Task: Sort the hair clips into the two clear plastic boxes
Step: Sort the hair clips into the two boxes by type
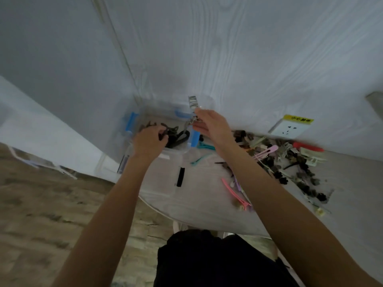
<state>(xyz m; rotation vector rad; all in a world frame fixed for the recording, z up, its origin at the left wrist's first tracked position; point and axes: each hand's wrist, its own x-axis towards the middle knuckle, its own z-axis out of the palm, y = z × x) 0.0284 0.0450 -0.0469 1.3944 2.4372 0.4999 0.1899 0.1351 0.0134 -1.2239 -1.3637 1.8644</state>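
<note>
Grey table; left hand grips dark clips, right hand pinches metal clip

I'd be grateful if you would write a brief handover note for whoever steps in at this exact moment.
Left hand: fingers curled on dark clips inside the far clear box, the one with blue latches.
Right hand: pinches a small metallic clip over that box's right edge.
Near clear box: holds one black clip, as far as I can tell.
Done: a batch of dark clips is boxed.
Left: the big unsorted pile on the table to the right, plus loose pink and teal clips.
</note>
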